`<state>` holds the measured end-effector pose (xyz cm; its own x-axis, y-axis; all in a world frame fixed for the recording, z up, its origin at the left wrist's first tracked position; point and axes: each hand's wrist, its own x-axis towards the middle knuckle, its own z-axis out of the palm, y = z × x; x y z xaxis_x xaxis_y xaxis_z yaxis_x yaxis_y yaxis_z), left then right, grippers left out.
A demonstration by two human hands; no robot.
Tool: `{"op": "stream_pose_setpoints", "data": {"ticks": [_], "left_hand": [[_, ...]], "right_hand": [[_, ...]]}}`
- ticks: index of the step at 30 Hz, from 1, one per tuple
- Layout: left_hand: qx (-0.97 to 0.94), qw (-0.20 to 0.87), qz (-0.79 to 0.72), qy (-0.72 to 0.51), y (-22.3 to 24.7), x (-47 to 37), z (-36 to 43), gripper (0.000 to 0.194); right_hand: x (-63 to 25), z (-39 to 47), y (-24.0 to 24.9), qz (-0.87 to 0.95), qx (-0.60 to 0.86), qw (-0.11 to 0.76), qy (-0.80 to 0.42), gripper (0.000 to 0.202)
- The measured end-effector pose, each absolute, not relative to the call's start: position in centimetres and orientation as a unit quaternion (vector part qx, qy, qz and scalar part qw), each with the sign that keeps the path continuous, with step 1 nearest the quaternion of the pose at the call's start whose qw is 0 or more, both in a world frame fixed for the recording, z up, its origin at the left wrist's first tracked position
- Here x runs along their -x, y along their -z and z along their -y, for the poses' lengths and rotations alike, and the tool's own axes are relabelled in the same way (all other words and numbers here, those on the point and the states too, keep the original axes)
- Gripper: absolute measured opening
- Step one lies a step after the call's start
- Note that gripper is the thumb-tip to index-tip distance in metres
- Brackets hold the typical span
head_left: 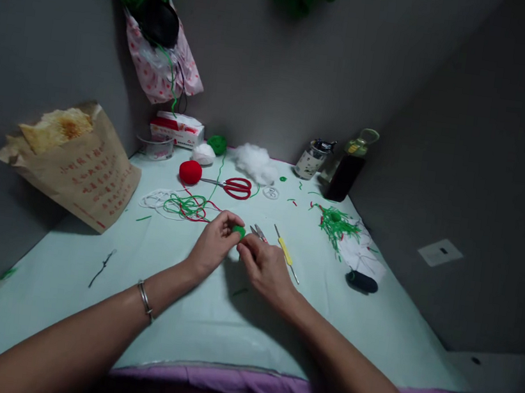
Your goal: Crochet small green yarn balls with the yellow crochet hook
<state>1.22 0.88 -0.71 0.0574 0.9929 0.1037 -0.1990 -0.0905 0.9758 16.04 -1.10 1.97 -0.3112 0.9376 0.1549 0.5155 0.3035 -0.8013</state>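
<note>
Over the middle of the table, my left hand [216, 240] is closed on a small green yarn piece [238, 231], whose exact shape is mostly covered by fingers. My right hand [266, 268] meets it from the other side, thumb and forefinger pinched at the lower edge of the green piece; whether a needle or yarn end is between them is hidden. Just beyond the right fingers lie small scissors [259, 232], partly covered. A crochet hook with a yellow grip [285, 250] rests to the right. Loose green, white and red yarn strands [186, 206] spread out left of my hands.
At the back are red-handled scissors [237, 188], a red yarn ball [191, 173], white stuffing [256, 163], a jar [313, 159] and a dark bottle [346, 169]. A paper bag with bread [86, 173] stands left. Green yarn scraps [337, 227] and a dark cylinder [362, 282] lie right.
</note>
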Motion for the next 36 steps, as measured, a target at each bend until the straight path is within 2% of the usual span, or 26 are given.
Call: {"op": "stream_pose_setpoints", "data": {"ticks": [11,21,29,32,34,36], "left_hand": [[-0.482,0.580,-0.389,-0.529,0.1,0.6,-1.7,0.027],[-0.459,0.580,-0.395,-0.546,-0.3,0.7,-1.7,0.012],[-0.449,0.571,-0.419,-0.544,-0.5,1.0,-2.0,0.024],[-0.445,0.554,-0.430,-0.558,-1.5,1.7,-2.5,0.031],[-0.441,0.539,-0.433,-0.572,-2.8,2.3,-3.1,0.032],[-0.442,0.524,-0.432,-0.587,-4.6,3.0,-3.8,0.030]], "right_hand": [[-18.5,-1.5,-2.0,0.605,0.500,0.408,-0.466,0.034],[-18.5,-2.0,-1.6,0.564,0.493,0.372,-0.548,0.030],[-18.2,-1.8,-1.0,0.644,0.489,0.322,-0.492,0.035],[-18.7,-1.8,-0.7,0.701,0.490,0.292,-0.429,0.025],[-19.2,-1.7,-0.8,0.735,0.490,0.274,-0.379,0.016],[-19.6,-1.5,-1.3,0.760,0.488,0.256,-0.344,0.015]]}}
